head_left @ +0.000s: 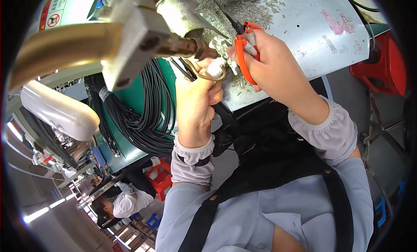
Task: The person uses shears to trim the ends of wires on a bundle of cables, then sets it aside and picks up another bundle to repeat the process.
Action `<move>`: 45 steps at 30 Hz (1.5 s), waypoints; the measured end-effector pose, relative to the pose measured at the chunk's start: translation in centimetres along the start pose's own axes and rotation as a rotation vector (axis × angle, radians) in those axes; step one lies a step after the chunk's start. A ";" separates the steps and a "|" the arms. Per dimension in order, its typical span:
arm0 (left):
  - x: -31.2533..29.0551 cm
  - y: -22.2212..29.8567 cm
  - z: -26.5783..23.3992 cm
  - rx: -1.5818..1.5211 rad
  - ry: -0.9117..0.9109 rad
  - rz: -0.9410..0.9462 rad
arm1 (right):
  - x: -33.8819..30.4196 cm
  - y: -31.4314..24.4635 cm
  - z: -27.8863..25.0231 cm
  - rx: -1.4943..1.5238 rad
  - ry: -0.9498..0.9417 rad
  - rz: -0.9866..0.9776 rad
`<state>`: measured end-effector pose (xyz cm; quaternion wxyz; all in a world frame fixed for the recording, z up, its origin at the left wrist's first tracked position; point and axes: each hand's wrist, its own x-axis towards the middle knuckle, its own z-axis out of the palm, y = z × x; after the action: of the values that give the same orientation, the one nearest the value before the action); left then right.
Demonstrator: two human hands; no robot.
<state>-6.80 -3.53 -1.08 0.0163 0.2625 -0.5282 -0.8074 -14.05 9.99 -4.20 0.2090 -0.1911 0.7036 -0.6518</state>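
Observation:
My right hand (276, 63) is closed around a pair of scissors (246, 73) with red-orange handles. Its dark blades (230, 18) are spread apart, pointing up and away over a heap of small metal pieces (221, 6). On the left, my left hand (197, 97) has its fingers curled just below a curved brass-coloured hook (208, 77) of the machine. Short black cables (184, 69) run up against this hand; what sits inside its fingers is hidden. The metal machine head (173, 45) stands in front of the fingertips and covers part of them.
A thick bundle of black cables (139, 113) lies on the green table (117, 154) at the left. A white lamp-like housing (61, 110) juts in there. Pink clips or scraps (339, 23) lie on the metal plate (299, 47). A red stool (382, 65) stands at the right. Another person (128, 204) sits further off.

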 end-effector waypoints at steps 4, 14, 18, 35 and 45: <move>-1.1 0.0 0.2 -0.057 -0.010 -0.056 | -1.0 -0.5 -0.3 0.130 -0.013 0.017; -5.7 -1.7 0.6 -0.074 -0.140 0.071 | -4.5 -1.9 -1.0 0.522 -0.188 0.194; -6.3 -1.7 1.0 0.023 0.010 0.117 | -5.1 -2.3 -0.9 0.625 -0.260 0.256; -4.4 -1.9 1.1 0.005 0.118 0.213 | -6.1 0.5 0.6 0.140 -0.032 -0.376; -0.4 -0.4 0.0 -0.063 -0.017 -0.019 | -0.4 0.0 0.0 -0.077 0.164 -0.128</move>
<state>-6.40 -3.22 -1.29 0.0123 0.2602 -0.5001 -0.8259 -13.73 10.19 -4.20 0.1011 -0.1896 0.7290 -0.6499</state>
